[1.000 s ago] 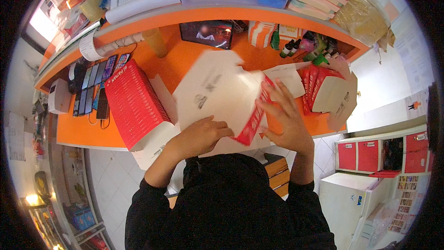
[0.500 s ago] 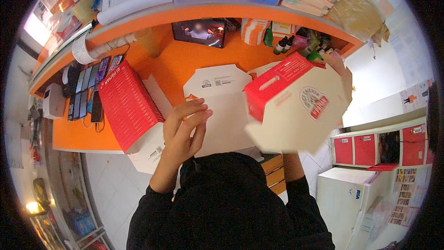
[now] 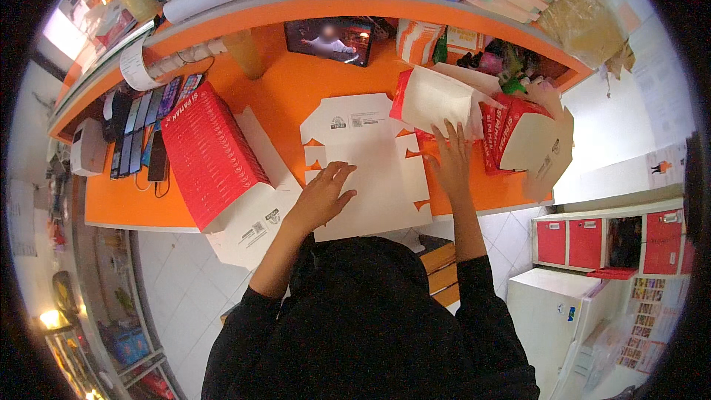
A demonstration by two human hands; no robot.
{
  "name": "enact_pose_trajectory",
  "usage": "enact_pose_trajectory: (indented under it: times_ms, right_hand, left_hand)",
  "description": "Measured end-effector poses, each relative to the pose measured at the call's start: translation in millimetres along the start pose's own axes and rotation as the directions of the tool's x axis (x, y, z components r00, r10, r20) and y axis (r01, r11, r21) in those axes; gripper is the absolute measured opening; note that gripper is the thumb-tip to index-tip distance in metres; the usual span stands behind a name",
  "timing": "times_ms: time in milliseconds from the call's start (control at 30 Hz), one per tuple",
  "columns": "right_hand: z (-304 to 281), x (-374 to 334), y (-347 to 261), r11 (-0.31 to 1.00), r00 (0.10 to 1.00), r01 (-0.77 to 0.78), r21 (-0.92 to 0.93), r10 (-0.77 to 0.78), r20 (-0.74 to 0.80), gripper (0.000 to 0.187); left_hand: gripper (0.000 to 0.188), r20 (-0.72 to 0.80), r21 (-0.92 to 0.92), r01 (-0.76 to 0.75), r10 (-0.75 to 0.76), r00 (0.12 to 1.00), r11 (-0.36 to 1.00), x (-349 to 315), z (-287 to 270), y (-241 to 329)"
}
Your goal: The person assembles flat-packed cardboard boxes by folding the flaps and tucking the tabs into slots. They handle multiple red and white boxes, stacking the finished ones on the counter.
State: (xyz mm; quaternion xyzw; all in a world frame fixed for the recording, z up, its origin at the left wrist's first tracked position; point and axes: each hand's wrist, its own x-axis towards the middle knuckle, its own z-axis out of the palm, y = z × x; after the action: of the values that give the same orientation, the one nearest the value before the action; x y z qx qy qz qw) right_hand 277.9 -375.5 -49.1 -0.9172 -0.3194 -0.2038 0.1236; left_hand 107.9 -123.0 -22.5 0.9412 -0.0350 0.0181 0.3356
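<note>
In front of me lies a flat, unfolded white carton (image 3: 370, 170) with notched side edges and a small dark print on its far flap. My left hand (image 3: 324, 196) rests over its left part, thumb apart from the loosely bent fingers, holding nothing. To the right, my right hand (image 3: 453, 159) has its fingers spread and their tips against the near edge of a folded red-and-white box (image 3: 443, 98). Another folded red-and-white box (image 3: 522, 133) stands just right of it. On the left leans a stack of red carton blanks (image 3: 215, 155), with a white printed blank (image 3: 259, 226) below it.
The orange desk (image 3: 278, 104) carries several phones (image 3: 141, 130) and a white device (image 3: 89, 150) at the left. A tablet (image 3: 329, 41) playing a video stands at the back, beside an orange-striped packet (image 3: 419, 41). An orange shelf (image 3: 252, 11) runs above. Red-fronted lockers (image 3: 585, 243) stand at right.
The folded box in my right hand has been set down at the desk's right and let go. My right hand now touches a box there. My left hand has lowered over the flat carton.
</note>
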Motion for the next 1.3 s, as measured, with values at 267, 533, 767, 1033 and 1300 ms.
enact_pose_trajectory:
  times_ms: [267,533,767,1033,1300]
  right_hand:
    - [31,0,26,0.937,0.978,-0.195,-0.29,0.165,-0.125,0.036]
    - [42,-73,-43,0.938,0.924,-0.347,-0.02,0.345,0.163,0.056]
    - [24,-76,-64,0.956,0.905,-0.293,0.015,0.272,0.328,0.046]
    - [-40,-21,-73,0.544,0.906,-0.385,0.745,0.071,0.416,0.012]
    - [-47,-5,-101,0.499,0.922,-0.122,0.858,-0.264,0.284,0.027]
  left_hand:
    - [0.06,0.162,0.22,0.163,-0.2,0.966,0.962,-12,42,-43]
    - [0.104,0.066,0.383,0.456,-0.516,0.854,0.803,-24,49,-48]
    - [0.109,0.039,0.545,0.442,-0.548,0.836,0.712,-22,60,-39]
    - [0.072,0.16,0.055,0.365,-0.369,0.915,0.929,-12,47,-22]
    - [0.053,0.262,-0.857,0.374,-0.325,0.909,0.354,23,14,35]
